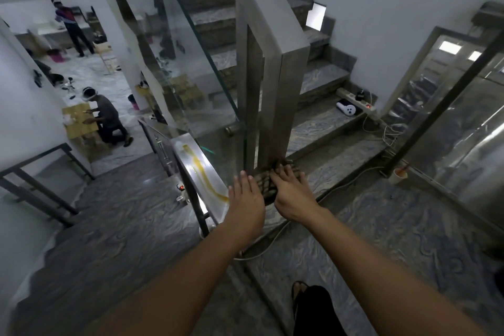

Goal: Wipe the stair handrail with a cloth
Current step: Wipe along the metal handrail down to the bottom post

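Observation:
A flat steel handrail (191,155) runs down to the left, with a yellow streak (203,177) along its top. At its upper end it meets a tall steel post (283,95). A dark checked cloth (268,184) lies on the rail's end at the foot of the post. My left hand (246,194) rests flat on the cloth's left edge, fingers together. My right hand (290,189) presses down on the cloth from the right, fingers spread over it. Most of the cloth is hidden under both hands.
Glass panels (196,71) flank the rail. Marble stairs (321,82) climb to the right; a power strip (357,99) and white cables (387,133) lie on the steps. A paper cup (397,175) stands by a glass door frame. Two people work in the room below left.

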A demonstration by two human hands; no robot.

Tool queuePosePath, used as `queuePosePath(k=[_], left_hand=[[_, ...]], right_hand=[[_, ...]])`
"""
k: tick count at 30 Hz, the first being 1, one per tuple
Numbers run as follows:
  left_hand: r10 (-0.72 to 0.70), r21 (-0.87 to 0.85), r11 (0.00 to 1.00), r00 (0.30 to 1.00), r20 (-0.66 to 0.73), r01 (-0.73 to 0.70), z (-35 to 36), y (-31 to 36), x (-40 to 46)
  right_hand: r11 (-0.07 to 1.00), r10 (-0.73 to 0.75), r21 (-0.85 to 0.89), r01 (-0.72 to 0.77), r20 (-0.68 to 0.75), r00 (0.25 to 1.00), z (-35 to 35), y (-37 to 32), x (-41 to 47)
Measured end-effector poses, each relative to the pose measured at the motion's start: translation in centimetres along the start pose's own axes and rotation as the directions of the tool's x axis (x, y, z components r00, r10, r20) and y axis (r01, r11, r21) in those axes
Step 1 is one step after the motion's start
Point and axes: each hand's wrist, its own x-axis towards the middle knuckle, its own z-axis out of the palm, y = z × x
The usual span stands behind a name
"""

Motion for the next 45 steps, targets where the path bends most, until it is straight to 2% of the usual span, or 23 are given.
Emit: queuePosePath(k=[3, 5, 9, 12, 15, 18, 22, 26, 30, 34, 39, 45], left_hand=[[-0.04, 0.034, 0.999, 0.999, -0.013, 0.04, 0.1, -0.8, -0.7], [-0.033, 0.034, 0.999, 0.998, -0.049, 0.035, 0.1, -0.7, -1.1], [0.047, 0.005, 0.999, 0.994, -0.1, -0.047, 0.3, 0.5, -1.7], [0.059, 0.03, 0.998, 0.994, -0.092, -0.056, 0.2, 0.2, -2.0], [0.007, 0.073, 0.997, 0.999, -0.039, -0.004, 0.0, -1.4, -2.9], [-0.08, 0.105, 0.991, 0.996, -0.047, 0.085, -0.6, -3.0, -4.0], [-0.08, 0.198, 0.976, 0.995, -0.063, 0.091, -1.6, -4.1, -4.1], [-0.041, 0.227, 0.971, 0.991, -0.126, 0.069, -1.4, -3.6, -3.3], [-0.044, 0.09, 0.994, 0.969, -0.241, 0.068, -0.6, -1.8, -3.2], [-0.065, -0.03, 0.998, 0.956, -0.288, 0.059, 0.6, -1.2, -2.5], [-0.06, -0.116, 0.993, 0.965, -0.254, 0.031, 1.8, -1.8, -2.4], [-0.006, -0.038, 0.999, 0.982, -0.191, -0.001, 1.3, -6.1, -1.4]], right_hand=[[0.992, -0.126, -0.015, 0.126, -0.008, 0.992, 0.5, -0.2, -0.9], [0.989, -0.149, 0.0, 0.149, -0.019, 0.989, 0.6, 0.5, -1.2], [0.998, -0.015, 0.059, 0.016, -0.028, 0.999, -0.3, 1.8, -0.7], [0.999, 0.0, 0.036, 0.0, -0.023, 1.0, -0.1, 1.1, -0.6], [0.997, -0.081, 0.018, 0.081, 0.0, 0.997, 0.3, 0.1, -1.2], [0.982, -0.186, -0.011, 0.186, 0.003, 0.983, 0.7, -0.8, -1.8], [0.963, -0.266, -0.044, 0.266, 0.013, 0.964, 1.3, -0.8, -2.2], [0.988, -0.15, -0.043, 0.149, -0.027, 0.988, 1.1, 0.5, -2.0], [0.997, -0.066, -0.049, 0.064, -0.032, 0.997, 0.9, 0.8, -1.1], [0.997, -0.033, -0.067, 0.031, -0.018, 0.999, 0.6, 1.3, -0.6], [0.997, -0.044, -0.066, 0.043, -0.021, 0.999, 0.9, 1.4, -0.9], [0.987, -0.087, -0.136, 0.088, 0.014, 0.996, 1.3, -0.5, -2.0]])
